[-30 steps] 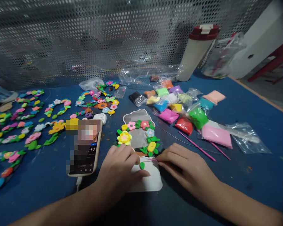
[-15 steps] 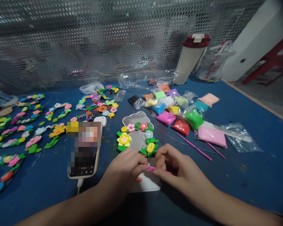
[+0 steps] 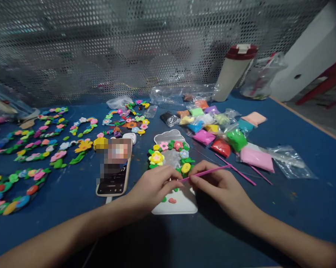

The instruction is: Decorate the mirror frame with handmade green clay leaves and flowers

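A thin pink clay modelling tool (image 3: 209, 172) spans my two hands above a white cloud-topped frame (image 3: 175, 207). My right hand (image 3: 219, 182) grips it between thumb and fingers, its long end slanting up to the right. The other end meets the pinched thumb and fingertips of my left hand (image 3: 157, 184); any clay between them is hidden. Clay flowers and leaves ring the frame's middle, among them a yellow flower (image 3: 157, 158) and a blue flower (image 3: 184, 154). A small coral clay piece (image 3: 172, 200) lies on the lower part, which my hands partly cover.
A phone (image 3: 114, 173) with a cable lies left of the frame. Farther left are several clay-flower pieces (image 3: 19, 186). Bagged coloured clay (image 3: 204, 137), two more pink tools (image 3: 244, 175) and a tumbler (image 3: 236, 72) are on the right. A perforated metal panel (image 3: 129, 48) stands behind.
The camera view has shifted, so the table items sit farther right. The pink tool now shows at greater length, tilted up beyond my right hand. Both hands have moved up over the frame.
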Demonstrator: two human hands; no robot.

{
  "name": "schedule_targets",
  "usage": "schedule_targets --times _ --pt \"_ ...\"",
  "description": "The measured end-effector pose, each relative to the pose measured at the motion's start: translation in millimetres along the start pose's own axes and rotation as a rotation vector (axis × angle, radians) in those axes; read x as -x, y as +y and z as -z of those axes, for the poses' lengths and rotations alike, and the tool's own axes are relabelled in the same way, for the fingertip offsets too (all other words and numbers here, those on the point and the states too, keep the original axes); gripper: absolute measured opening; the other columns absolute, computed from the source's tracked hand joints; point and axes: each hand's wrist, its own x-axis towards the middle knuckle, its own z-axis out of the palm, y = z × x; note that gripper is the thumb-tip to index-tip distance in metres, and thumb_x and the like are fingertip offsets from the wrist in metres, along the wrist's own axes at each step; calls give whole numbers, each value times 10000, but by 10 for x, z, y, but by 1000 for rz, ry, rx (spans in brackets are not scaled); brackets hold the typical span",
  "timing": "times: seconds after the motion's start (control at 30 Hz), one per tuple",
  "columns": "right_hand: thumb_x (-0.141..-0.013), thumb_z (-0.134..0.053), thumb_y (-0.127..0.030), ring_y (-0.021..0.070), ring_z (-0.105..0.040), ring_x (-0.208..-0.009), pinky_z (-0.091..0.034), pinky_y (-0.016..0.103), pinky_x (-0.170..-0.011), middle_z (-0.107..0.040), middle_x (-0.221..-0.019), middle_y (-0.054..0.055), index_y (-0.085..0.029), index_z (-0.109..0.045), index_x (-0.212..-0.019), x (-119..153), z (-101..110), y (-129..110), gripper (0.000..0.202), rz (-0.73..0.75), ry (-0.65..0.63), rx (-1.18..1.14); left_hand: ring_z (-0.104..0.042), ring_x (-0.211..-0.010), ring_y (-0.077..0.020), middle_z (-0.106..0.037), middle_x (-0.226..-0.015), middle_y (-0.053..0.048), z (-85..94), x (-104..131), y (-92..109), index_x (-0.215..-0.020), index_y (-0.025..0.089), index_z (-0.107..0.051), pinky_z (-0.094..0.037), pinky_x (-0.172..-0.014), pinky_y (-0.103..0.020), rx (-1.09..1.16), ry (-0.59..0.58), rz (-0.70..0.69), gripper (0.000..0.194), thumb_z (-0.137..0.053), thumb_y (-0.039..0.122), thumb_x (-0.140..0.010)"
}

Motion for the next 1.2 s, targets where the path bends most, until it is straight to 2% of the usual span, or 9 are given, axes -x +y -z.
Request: schedule_targets --times 0.17,0.27,0.4,0.53,0.67,0.83,0.97,1.2 --pt "-876 -467 -210 128 -577 -670 -459 229 -558 -619 -783 32 -165 -605 -801 89 -32 90 163 62 11 102 -574 -830 -123 -577 -916 -30 -5 137 -117 -1000 171 -569 -456 -725 -217 -138 -7 -86 148 -463 202 -902" --pt "-859 -473 -183 138 -598 -711 -478 247 -616 -643 -799 29 -176 -614 -853 131 -86 136 142 119 -15 146 -574 -806 -134 -572 -947 -35 -31 200 -174 -1015 204 -589 -451 -678 -226 -252 -27 -155 192 -428 207 -912" --pt "-860 -459 -162 137 -607 -714 -488 256 -636 -654 -802 30 -177 -604 -903 151 -123 172 152 161 -36 185 -566 -717 -125 -577 -888 -18 -50 221 -224 -1020 235 -606 -420 -586 -205 -363 -32 -208 223 -407 249 -921" --pt "-870 -451 -158 130 -609 -732 -494 248 -650 -654 -816 33 -174 -600 -929 148 -122 192 161 168 -63 198 -555 -658 -98 -565 -838 2 -75 230 -278 -995 236 -608 -381 -524 -179 -409 -13 -229 205 -419 268 -922" --pt "-866 -465 -155 121 -610 -731 -493 234 -652 -657 -816 25 -180 -598 -933 143 -126 192 151 170 -82 202 -556 -636 -92 -560 -814 9 -134 267 -347 -1112 243 -545 -364 -495 -179 -436 9 -238 225 -426 240 -922" --pt "-870 -454 -147 122 -613 -713 -498 236 -650 -661 -804 24 -185 -597 -930 132 -137 174 160 173 -72 215 -547 -616 -81 -556 -784 25 -191 303 -415 -1125 246 -518 -377 -494 -173 -451 27 -233 225 -463 237 -907" --pt "-866 -456 -137 119 -614 -708 -499 230 -644 -662 -803 18 -195 -595 -930 127 -140 165 164 180 -75 212 -521 -582 -68 -546 -772 35 -198 292 -423 -1109 264 -529 -368 -476 -166 -457 33 -224 227 -507 238 -885" --pt "-861 -457 -113 107 -603 -700 -490 216 -639 -655 -800 8 -202 -594 -932 121 -142 162 178 193 -85 194 -481 -548 -71 -528 -751 33 -188 258 -390 -1068 248 -559 -330 -437 -180 -458 30 -228 189 -477 268 -898"
